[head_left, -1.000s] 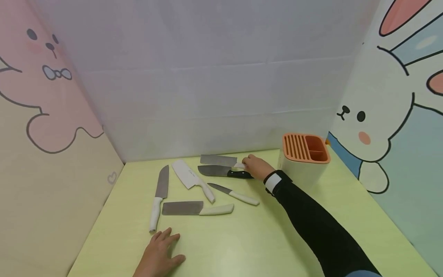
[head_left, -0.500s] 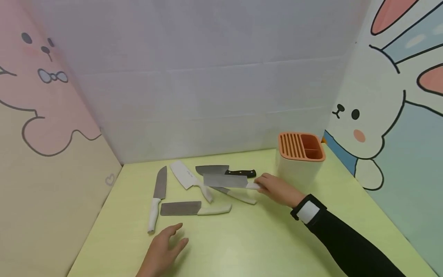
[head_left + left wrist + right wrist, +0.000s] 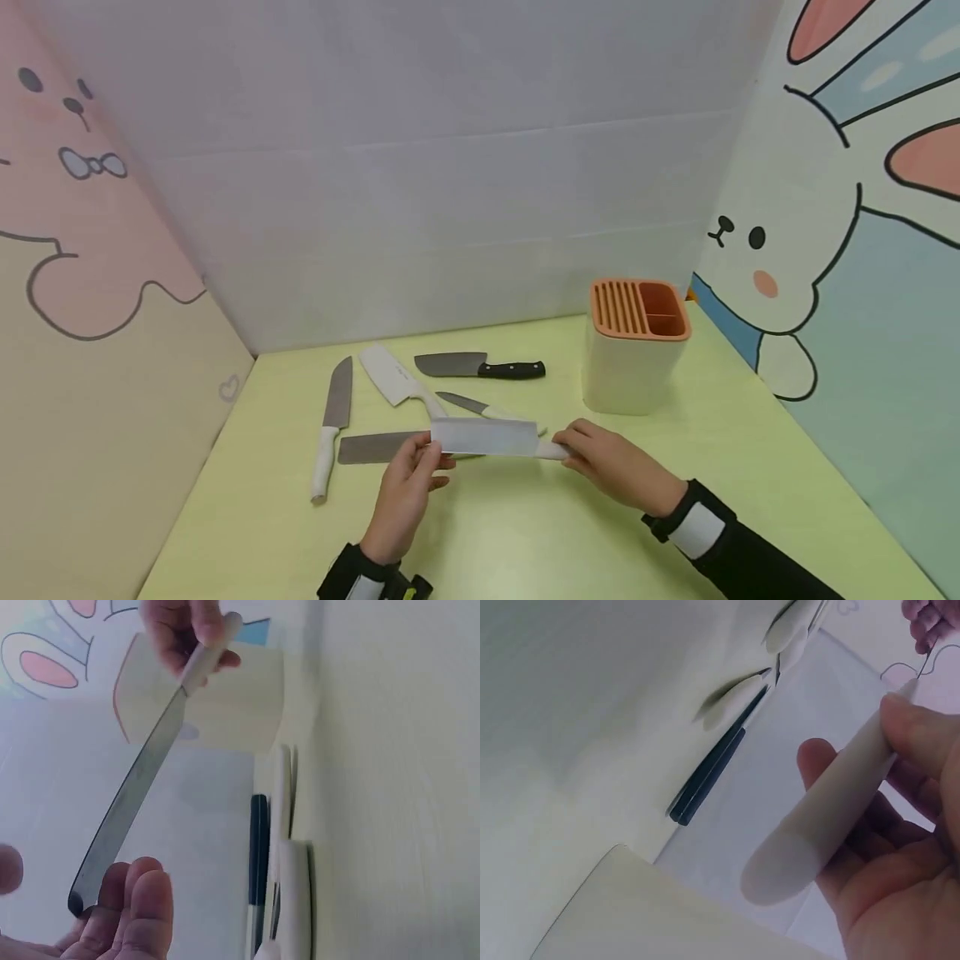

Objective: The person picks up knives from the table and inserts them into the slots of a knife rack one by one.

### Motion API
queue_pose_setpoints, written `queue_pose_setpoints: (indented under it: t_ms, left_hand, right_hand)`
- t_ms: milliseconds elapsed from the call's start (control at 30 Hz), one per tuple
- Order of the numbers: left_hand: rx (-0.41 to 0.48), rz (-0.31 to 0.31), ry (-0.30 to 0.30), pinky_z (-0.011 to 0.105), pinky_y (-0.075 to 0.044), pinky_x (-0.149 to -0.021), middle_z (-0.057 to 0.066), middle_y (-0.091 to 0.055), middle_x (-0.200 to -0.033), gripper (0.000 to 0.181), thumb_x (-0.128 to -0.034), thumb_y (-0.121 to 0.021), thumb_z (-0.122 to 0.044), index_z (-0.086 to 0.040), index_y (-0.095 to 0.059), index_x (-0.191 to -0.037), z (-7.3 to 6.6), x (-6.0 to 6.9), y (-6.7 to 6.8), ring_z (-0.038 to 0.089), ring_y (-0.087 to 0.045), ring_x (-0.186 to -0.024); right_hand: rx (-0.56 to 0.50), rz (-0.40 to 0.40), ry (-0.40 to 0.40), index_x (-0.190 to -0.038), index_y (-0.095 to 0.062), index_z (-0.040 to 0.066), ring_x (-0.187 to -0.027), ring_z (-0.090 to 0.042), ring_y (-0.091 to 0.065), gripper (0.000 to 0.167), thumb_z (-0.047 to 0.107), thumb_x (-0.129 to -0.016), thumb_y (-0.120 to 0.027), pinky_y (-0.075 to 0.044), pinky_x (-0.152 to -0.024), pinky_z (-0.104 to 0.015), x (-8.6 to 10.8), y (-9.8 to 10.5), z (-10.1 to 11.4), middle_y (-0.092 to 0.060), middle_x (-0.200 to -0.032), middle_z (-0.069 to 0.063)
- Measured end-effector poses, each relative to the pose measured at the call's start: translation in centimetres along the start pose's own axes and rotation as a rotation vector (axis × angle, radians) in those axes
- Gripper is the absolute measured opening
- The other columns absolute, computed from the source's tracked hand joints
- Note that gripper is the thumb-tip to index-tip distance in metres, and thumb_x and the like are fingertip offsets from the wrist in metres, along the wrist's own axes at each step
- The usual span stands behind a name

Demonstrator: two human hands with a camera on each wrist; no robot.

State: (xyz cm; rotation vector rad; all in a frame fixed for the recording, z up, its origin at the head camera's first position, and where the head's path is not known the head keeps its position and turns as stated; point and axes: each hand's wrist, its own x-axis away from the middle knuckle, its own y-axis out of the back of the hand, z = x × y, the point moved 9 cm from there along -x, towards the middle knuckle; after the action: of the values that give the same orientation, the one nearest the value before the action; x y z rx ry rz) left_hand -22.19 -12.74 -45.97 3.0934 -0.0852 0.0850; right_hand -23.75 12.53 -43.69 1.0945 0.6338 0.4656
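Right hand [image 3: 618,467]: fingers and thumb closed round the white handle of a broad-bladed knife [image 3: 483,437], held raised above the middle of the worktop [image 3: 540,533], blade toward the left edge. Left hand [image 3: 401,500]: partly open, thumb standing apart, fingers loosely bent and touching the blade's far end; cannot tell if they bear weight. Lying beyond: black-handled knife [image 3: 513,370] nearest the back edge, small knife [image 3: 465,403], white cleaver [image 3: 393,377], rectangular-bladed knife [image 3: 375,448] partly hidden, long knife [image 3: 337,400] toward the left edge. Orange-topped holder [image 3: 633,375] upright near the back right corner.
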Motion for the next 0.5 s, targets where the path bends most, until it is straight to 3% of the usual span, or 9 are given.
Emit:
queue_pose_setpoints:
  t_ms: [133,333,400,500]
  left_hand:
    - [0.174,-0.009,0.084,0.035,-0.055,-0.079,0.022,-0.057,-0.113,0.047,-0.1009,-0.050,-0.031,0.008,-0.047,-0.128,0.9,-0.2,-0.4,0.032,-0.064,-0.096]
    - [0.283,0.026,0.136,0.029,-0.056,-0.075,0.026,-0.059,-0.113,0.042,-0.1021,-0.048,-0.020,0.013,-0.048,-0.128,1.8,-0.5,-0.9,0.025,-0.068,-0.086]
    - [0.305,0.013,0.131,0.029,-0.056,-0.075,0.026,-0.059,-0.114,0.041,-0.1021,-0.048,-0.019,0.013,-0.049,-0.127,1.8,-0.6,-0.8,0.027,-0.068,-0.088]
    - [0.342,-0.001,0.125,0.029,-0.056,-0.076,0.028,-0.055,-0.119,0.042,-0.1023,-0.048,-0.020,0.013,-0.048,-0.128,1.6,-0.8,-0.5,0.031,-0.066,-0.092]
  right_hand:
    - [0.011,-0.036,0.056,-0.117,-0.064,0.013,-0.085,-0.005,-0.054,0.028,0.018,-0.090,-0.069,-0.052,-0.074,-0.023,0.6,0.0,0.8,-0.057,-0.102,0.006]
    - [0.025,-0.105,0.101,-0.116,-0.065,0.015,-0.085,-0.003,-0.054,0.030,0.020,-0.087,-0.072,-0.052,-0.074,-0.023,0.9,0.3,1.1,-0.058,-0.103,0.007]
    - [0.023,-0.153,0.070,-0.118,-0.064,0.015,-0.087,-0.005,-0.056,0.034,0.024,-0.086,-0.073,-0.053,-0.075,-0.025,0.9,0.4,0.6,-0.059,-0.105,0.006]
    - [-0.046,-0.247,-0.066,-0.130,-0.055,0.012,-0.098,-0.012,-0.057,0.056,0.032,-0.082,-0.077,-0.053,-0.080,-0.033,1.3,0.9,-1.1,-0.059,-0.115,0.000]
